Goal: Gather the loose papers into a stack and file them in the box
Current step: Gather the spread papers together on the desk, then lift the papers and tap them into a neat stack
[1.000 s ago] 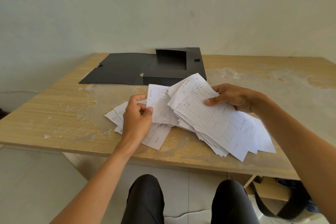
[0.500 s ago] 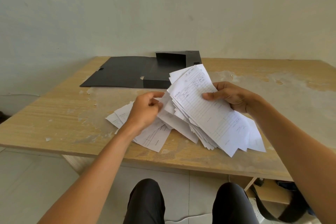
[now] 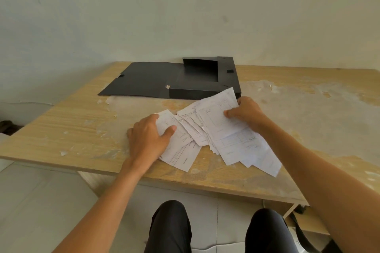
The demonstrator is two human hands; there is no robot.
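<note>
A fanned bundle of white printed papers (image 3: 236,139) lies low over the wooden table (image 3: 61,125), near its front edge. My right hand (image 3: 244,112) grips the bundle's far end, thumb on top. My left hand (image 3: 148,135) lies flat with spread fingers on a few loose sheets (image 3: 181,154) at the left of the bundle, its thumb pressing on them. Behind the papers a black file box (image 3: 203,90) stands open, its lid (image 3: 144,78) folded out flat to the left.
The table top is worn, with pale patches and paint flakes. A wall rises right behind the table. My knees in dark trousers show below the table's front edge, and a dark strap hangs at the lower right.
My right hand has lowered the paper bundle from a raised tilt down toward the table. My left hand has let go of a single sheet and dropped flat onto the loose sheets.
</note>
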